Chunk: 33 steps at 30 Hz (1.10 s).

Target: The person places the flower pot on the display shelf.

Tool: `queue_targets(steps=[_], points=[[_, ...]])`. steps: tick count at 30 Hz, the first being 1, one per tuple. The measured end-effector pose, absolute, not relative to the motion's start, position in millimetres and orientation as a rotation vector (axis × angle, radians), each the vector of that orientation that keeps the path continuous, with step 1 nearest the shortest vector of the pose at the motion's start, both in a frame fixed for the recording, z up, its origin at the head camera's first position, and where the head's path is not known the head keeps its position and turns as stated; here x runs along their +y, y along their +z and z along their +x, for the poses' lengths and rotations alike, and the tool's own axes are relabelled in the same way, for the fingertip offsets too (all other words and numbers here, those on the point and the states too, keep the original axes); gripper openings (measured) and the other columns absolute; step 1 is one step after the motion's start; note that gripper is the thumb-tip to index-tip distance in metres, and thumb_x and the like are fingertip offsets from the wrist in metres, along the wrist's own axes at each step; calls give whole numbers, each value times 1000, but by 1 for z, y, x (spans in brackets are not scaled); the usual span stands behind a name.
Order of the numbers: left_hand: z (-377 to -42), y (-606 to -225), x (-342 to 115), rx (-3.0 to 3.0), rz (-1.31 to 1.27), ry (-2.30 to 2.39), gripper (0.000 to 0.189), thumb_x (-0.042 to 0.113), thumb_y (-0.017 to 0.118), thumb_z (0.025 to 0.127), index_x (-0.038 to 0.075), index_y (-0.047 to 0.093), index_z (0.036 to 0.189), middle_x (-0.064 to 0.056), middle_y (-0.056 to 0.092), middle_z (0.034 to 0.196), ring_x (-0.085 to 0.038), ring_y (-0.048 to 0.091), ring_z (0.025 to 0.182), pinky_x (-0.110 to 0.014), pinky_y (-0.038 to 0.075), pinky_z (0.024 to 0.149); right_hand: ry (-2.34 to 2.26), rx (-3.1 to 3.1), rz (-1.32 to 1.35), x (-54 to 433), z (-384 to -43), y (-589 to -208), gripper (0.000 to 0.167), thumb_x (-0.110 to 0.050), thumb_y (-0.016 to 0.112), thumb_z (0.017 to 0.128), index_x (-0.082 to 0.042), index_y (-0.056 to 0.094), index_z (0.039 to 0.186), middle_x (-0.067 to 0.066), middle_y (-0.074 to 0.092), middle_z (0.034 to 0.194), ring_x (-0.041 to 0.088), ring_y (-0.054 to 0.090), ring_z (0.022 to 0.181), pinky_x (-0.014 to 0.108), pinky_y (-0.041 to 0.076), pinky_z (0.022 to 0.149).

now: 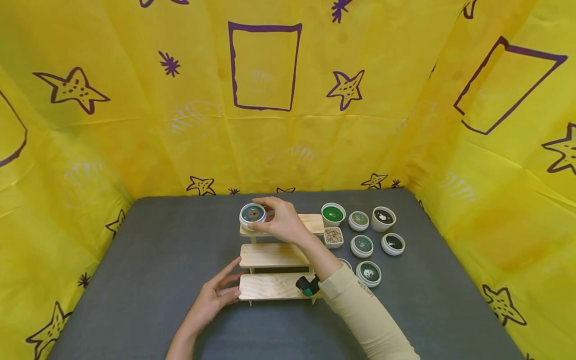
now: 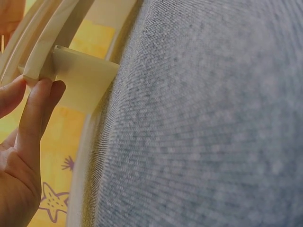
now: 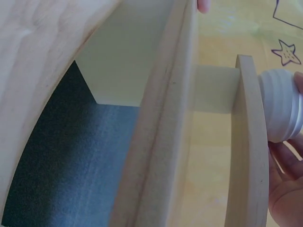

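A three-tier wooden display stand (image 1: 265,286) stands on the grey table. At the left end of its top board, my right hand (image 1: 282,220) holds a small white jar (image 1: 252,214) with dark blue-green contents, thumb and fingers on opposite sides. In the right wrist view, this ribbed white jar (image 3: 278,106) sits right at the board's surface, with fingers around it. My left hand (image 1: 210,296) is at the left end of the lower boards. The left wrist view shows the thumb and fingers of this hand (image 2: 23,161) pinching the corner of a board (image 2: 45,56).
Right of the stand are a cup of bright green (image 1: 333,214), a square bowl of pebbles (image 1: 333,236) and several white jars with green or dark contents, such as this one (image 1: 368,273), one partly behind the right forearm. Yellow patterned cloth (image 1: 198,150) encloses the table.
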<state>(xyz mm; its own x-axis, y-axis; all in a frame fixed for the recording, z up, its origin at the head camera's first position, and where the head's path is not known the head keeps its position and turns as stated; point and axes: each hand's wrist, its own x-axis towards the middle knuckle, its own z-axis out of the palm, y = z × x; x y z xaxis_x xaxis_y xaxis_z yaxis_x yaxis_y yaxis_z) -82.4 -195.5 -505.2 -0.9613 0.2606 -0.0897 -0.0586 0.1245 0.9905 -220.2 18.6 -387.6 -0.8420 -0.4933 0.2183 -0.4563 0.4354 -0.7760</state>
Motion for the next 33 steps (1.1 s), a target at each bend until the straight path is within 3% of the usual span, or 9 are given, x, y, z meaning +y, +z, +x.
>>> queue_targets(steps=[14, 25, 33], points=[[-82, -506, -194, 2170, 198, 1918, 74, 10, 66, 93, 13, 27, 157, -39, 40, 147, -4, 68, 106, -22, 58, 79, -1387, 2628, -915, 22, -220, -392, 67, -30, 83, 79, -16, 57, 139, 5, 66, 124, 21, 69, 100, 20, 57, 80], [-82, -506, -194, 2167, 212, 1920, 75, 12, 66, 93, 13, 26, 157, -39, 39, 147, -5, 68, 107, -23, 58, 80, -1474, 2559, -890, 27, -216, -392, 74, -24, 86, 77, -15, 53, 143, 7, 65, 130, 23, 68, 111, 28, 58, 90], [-81, -506, -195, 2168, 217, 1920, 75, 13, 66, 94, 14, 26, 157, -39, 38, 147, -5, 67, 108, -25, 59, 81, -1556, 2533, -840, 42, -215, -393, 68, -26, 86, 77, -16, 57, 138, 5, 63, 136, 21, 66, 116, 33, 56, 95]])
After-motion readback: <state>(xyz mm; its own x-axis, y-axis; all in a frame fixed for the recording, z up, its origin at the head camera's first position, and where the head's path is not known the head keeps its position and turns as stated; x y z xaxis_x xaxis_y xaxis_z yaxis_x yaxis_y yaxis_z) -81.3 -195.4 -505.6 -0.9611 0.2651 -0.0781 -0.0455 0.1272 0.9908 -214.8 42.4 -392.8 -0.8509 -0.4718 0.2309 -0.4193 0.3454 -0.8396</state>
